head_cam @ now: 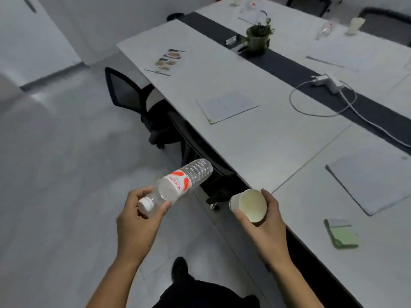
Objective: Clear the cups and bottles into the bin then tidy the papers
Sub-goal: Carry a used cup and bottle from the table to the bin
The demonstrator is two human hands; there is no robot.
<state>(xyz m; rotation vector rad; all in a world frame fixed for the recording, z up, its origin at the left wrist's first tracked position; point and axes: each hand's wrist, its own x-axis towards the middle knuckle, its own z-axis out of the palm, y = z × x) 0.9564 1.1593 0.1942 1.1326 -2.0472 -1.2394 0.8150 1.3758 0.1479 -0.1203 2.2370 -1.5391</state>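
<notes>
My left hand [135, 221] grips a clear plastic bottle [182, 183] with a red and white label near its white cap, held almost level over the floor. My right hand [264, 221] holds a white paper cup [250, 204] tilted with its empty mouth toward me, beside the table's near edge. On the long white table [255, 138] lie papers [229, 105], a printed sheet [168, 61], a large sheet [369, 181] and a green notepad [342, 236]. Far across stand another cup [354, 25] and a lying bottle [324, 30]. No bin is in view.
Black office chairs [131, 94] are tucked under the table's near side. A potted plant [258, 36], a power strip [327, 81] and a looping white cable [322, 101] sit along the dark centre strip. Pale floor lies open to my left.
</notes>
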